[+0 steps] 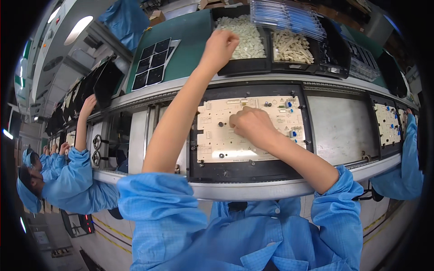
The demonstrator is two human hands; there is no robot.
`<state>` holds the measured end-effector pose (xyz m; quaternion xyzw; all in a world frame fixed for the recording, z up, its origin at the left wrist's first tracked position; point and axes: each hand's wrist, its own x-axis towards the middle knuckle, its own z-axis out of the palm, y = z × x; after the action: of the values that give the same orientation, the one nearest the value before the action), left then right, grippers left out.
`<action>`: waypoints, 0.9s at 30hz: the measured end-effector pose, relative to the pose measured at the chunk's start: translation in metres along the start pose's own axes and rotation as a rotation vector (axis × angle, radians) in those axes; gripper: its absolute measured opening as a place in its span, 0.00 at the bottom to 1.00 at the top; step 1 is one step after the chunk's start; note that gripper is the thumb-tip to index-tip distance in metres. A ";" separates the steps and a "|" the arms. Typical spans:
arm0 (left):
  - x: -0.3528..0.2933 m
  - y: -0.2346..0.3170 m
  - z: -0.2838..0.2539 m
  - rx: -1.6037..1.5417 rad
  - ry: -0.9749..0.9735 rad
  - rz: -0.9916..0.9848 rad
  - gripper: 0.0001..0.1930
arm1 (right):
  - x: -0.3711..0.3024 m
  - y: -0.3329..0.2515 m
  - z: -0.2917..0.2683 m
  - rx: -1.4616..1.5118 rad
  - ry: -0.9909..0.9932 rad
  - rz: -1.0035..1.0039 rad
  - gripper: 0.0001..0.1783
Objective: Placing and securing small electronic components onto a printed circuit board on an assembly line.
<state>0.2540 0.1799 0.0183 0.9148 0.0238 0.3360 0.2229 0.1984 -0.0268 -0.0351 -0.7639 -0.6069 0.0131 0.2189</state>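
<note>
On board point(253, 131), right hand point(251, 124) perhaps pressing.

Hands point(220, 45) point(250, 124) fisted — left outstretched

- A brown cardboard box point(156, 17) stood at the far end of the green bench mat point(190, 40), beyond its top left corner.
- A second cardboard box point(211, 3), tan and only partly in view, sat past the mat's far edge, to the right of the first.
- A stack of clear plastic blister trays point(287, 17) lay right of the mat, over the black bins.
- Small yellow triangular warning labels point(286, 128) showed on the cream circuit board point(217, 135), nearer than the mat.
</note>
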 end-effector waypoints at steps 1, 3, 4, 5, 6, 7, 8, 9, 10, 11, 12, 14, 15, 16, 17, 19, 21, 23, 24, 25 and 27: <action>-0.008 0.008 -0.009 -0.085 -0.028 -0.038 0.07 | -0.002 -0.002 -0.005 -0.017 0.005 0.020 0.06; -0.036 0.007 -0.023 -0.286 -0.034 -0.137 0.07 | -0.009 -0.005 -0.016 0.079 -0.013 -0.019 0.09; -0.050 0.017 -0.030 -0.372 -0.063 -0.210 0.07 | -0.012 0.001 -0.030 0.145 -0.047 0.058 0.11; -0.066 0.031 -0.041 -0.450 -0.093 -0.286 0.08 | -0.018 0.016 -0.044 0.134 0.009 0.112 0.10; -0.085 0.038 -0.055 -0.537 -0.129 -0.343 0.07 | -0.024 0.034 -0.059 0.127 0.064 0.153 0.10; -0.106 0.042 -0.068 -0.610 -0.157 -0.413 0.06 | -0.028 0.060 -0.074 0.079 0.126 0.213 0.10; -0.127 0.047 -0.076 -0.636 -0.176 -0.481 0.06 | -0.032 0.090 -0.094 0.192 0.062 0.430 0.10; -0.143 0.053 -0.082 -0.663 -0.198 -0.547 0.06 | -0.034 0.120 -0.124 -0.031 -0.001 0.524 0.09; -0.151 0.063 -0.085 -0.756 -0.223 -0.603 0.06 | -0.051 0.168 -0.144 -0.098 0.067 0.582 0.07; -0.158 0.074 -0.086 -0.842 -0.244 -0.664 0.06 | -0.060 0.203 -0.165 -0.128 0.081 0.666 0.05; -0.164 0.081 -0.085 -0.897 -0.278 -0.703 0.05 | -0.063 0.237 -0.180 -0.279 0.059 0.735 0.06; -0.178 0.083 -0.078 -0.819 -0.335 -0.682 0.05 | -0.050 0.281 -0.178 -0.323 0.211 0.730 0.09; -0.179 0.088 -0.073 -0.842 -0.326 -0.613 0.07 | -0.044 0.307 -0.173 -0.348 0.182 0.709 0.11; -0.180 0.089 -0.070 -0.833 -0.328 -0.621 0.07 | -0.037 0.325 -0.166 -0.371 0.152 0.687 0.12; -0.184 0.089 -0.067 -0.793 -0.323 -0.631 0.07 | -0.025 0.331 -0.158 -0.327 0.012 0.740 0.14; -0.191 0.089 -0.069 -0.746 -0.320 -0.648 0.08 | -0.006 0.323 -0.149 -0.311 -0.057 0.772 0.16; -0.194 0.089 -0.071 -0.814 -0.396 -0.831 0.09 | 0.000 0.333 -0.151 -0.325 -0.242 0.757 0.20; -0.196 0.089 -0.071 -0.782 -0.421 -0.898 0.08 | -0.002 0.337 -0.150 -0.328 -0.150 0.705 0.21; -0.199 0.089 -0.071 -0.704 -0.397 -0.755 0.08 | -0.003 0.335 -0.147 -0.354 -0.145 0.722 0.20; -0.202 0.089 -0.070 -0.625 -0.374 -0.612 0.07 | -0.005 0.334 -0.145 -0.346 -0.149 0.724 0.20; -0.207 0.092 -0.069 -0.597 -0.394 -0.623 0.08 | -0.011 0.329 -0.141 -0.315 0.066 0.640 0.18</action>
<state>0.0413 0.0839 -0.0207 0.8063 0.1568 0.0651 0.5666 0.5388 -0.1366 -0.0256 -0.9397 -0.3242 -0.0374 0.1026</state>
